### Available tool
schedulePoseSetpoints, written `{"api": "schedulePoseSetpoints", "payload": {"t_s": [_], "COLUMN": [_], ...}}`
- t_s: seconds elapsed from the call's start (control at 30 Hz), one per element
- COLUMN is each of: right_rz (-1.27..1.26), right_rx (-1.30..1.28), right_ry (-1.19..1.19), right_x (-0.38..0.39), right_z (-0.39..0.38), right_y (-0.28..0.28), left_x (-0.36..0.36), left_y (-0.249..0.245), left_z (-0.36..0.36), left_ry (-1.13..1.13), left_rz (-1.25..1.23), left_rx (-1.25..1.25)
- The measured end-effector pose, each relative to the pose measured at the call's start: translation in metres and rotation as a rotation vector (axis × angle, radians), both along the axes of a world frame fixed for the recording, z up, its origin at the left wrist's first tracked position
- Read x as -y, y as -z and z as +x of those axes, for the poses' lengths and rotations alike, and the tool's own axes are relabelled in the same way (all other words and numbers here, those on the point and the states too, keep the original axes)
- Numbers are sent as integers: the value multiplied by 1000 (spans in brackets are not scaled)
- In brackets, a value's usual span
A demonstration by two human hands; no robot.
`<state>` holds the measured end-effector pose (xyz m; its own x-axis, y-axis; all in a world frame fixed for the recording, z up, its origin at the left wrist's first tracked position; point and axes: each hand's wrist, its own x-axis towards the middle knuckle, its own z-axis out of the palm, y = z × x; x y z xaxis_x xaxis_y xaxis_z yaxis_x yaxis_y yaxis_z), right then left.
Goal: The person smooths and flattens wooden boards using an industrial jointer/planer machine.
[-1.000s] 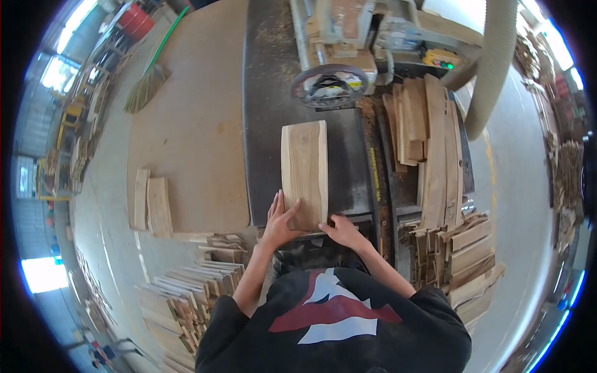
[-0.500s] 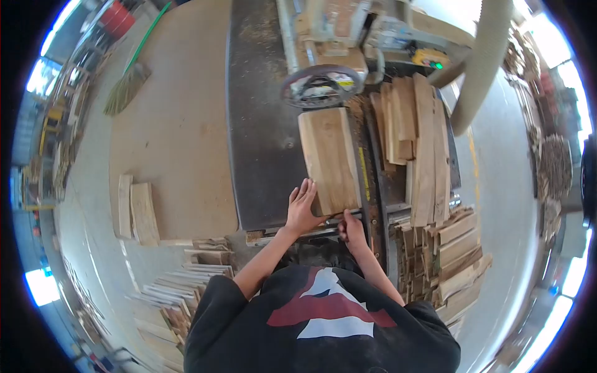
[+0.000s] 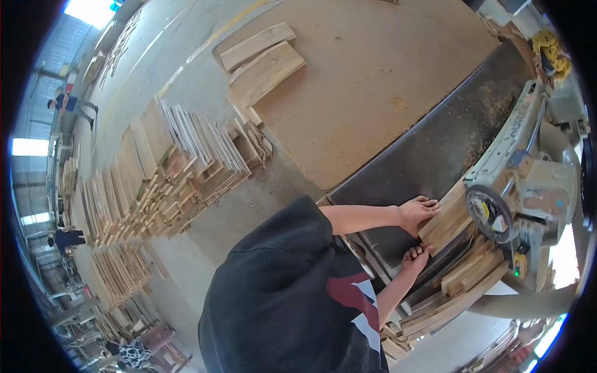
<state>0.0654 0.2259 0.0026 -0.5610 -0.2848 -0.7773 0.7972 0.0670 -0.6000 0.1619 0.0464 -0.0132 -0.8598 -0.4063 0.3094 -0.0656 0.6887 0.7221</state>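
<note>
A thick wooden board [image 3: 449,216] lies on the dark machine table [image 3: 398,177], its far end by the machine's black handwheel [image 3: 490,213]. My left hand [image 3: 418,214] rests open, fingers stretched out, at the near end of the board along its left side. Close to the near right corner of the same board is my right hand [image 3: 415,257], its fingers curled and its thumb by the board's end. Whether anything is inside those curled fingers is hidden.
Beside the machine lie stacked planks [image 3: 476,273]. A brown sheet [image 3: 373,87] adjoins the table, with two boards [image 3: 267,71] at its corner. Large timber stacks [image 3: 180,168] stand behind on the left. Two people [image 3: 74,105] [image 3: 67,238] are far off at the left.
The head view has swung round to the left, bringing the timber stacks and distant people into sight. The board seems further under the machine, and both hands are still at its near end.
</note>
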Motion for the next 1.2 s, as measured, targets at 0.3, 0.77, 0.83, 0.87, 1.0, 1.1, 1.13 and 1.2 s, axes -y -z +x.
{"api": "schedulePoseSetpoints", "payload": {"t_s": [0.3,0.77,0.83,0.87,1.0,1.1,1.13,1.2], "right_rz": [73,143,130,70,38,-8,3,-36], "right_rx": [-211,-653,-733,-653,-483,-376,-377,-328], "right_ry": [24,-54,-251,-306,-316,-162,-149,-76], "right_x": [35,108,95,89,73,79,81,88], "right_z": [-54,-80,-69,-68,-77,-87,-90,-99], "right_y": [42,7,4,0,0,4,5,6], "left_x": [48,66,98,116,212,259,276,334], "left_y": [-34,-4,-5,-12,4,-29,-28,1], "left_z": [-39,35,92,124,256,351,382,477], "left_ry": [-99,-210,-303,-396,-708,-991,-1148,-1307], "left_rz": [-63,-23,-73,-98,-174,-413,-454,-323], "left_rx": [60,-82,-141,-86,-46,115,174,396]}}
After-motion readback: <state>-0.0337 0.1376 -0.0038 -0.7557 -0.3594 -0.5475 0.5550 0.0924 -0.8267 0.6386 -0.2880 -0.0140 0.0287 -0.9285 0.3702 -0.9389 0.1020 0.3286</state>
